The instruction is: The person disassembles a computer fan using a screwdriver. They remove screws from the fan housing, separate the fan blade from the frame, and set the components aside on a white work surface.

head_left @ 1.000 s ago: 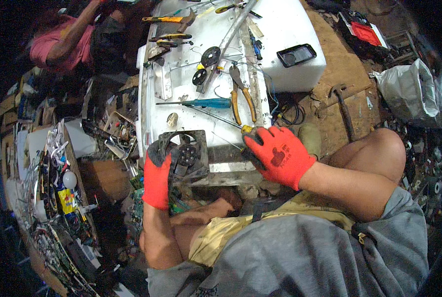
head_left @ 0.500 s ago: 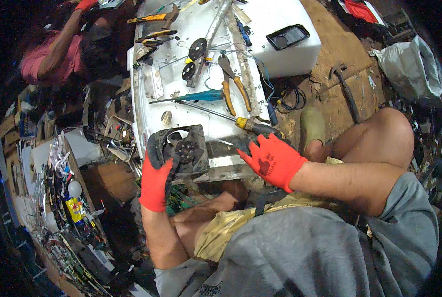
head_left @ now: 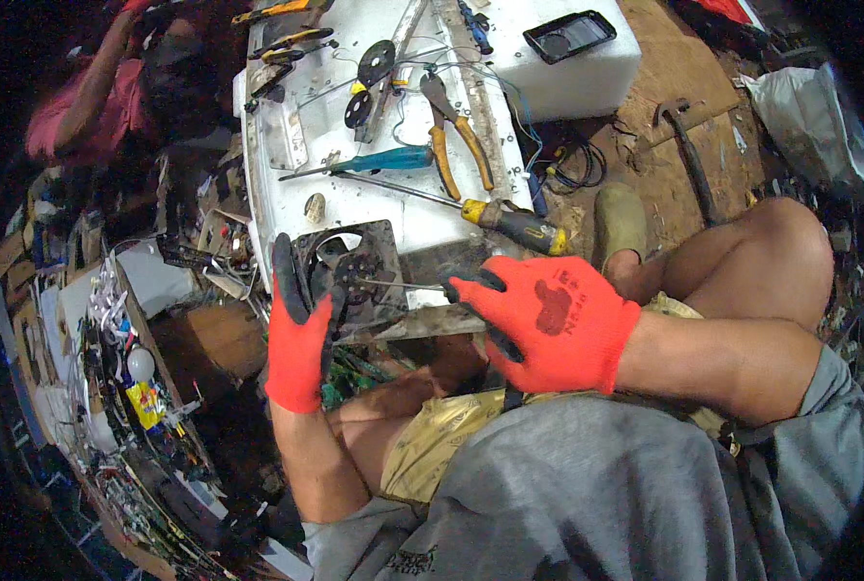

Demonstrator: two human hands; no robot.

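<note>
My left hand [head_left: 301, 339], in a red glove with dark fingers, grips the left side of a dirty black square cooling fan [head_left: 378, 247]. The fan lies on the near end of a white foam block [head_left: 412, 228], its round hub facing up. My right hand [head_left: 553, 315], gloved alike, is closed around a screwdriver [head_left: 403, 285]; its handle is hidden in the fingers. The thin metal shaft points left and reaches the hub. Just beyond lie a yellow-and-black screwdriver [head_left: 514, 225], a teal-handled screwdriver [head_left: 393, 159] and orange-handled pliers [head_left: 456, 140].
Two black discs [head_left: 376, 63], wires and more tools lie farther along the foam. A black rectangular frame [head_left: 569, 37] rests on the foam at right. A hammer [head_left: 688, 160] and a white sack [head_left: 809, 121] are beyond my knee. Scrap bins [head_left: 146, 378] stand at left, near another person [head_left: 88, 102].
My right hand has moved left and closer, bringing the screwdriver's shaft onto the fan's hub. My left hand stays on the fan. The whole view has shifted slightly.
</note>
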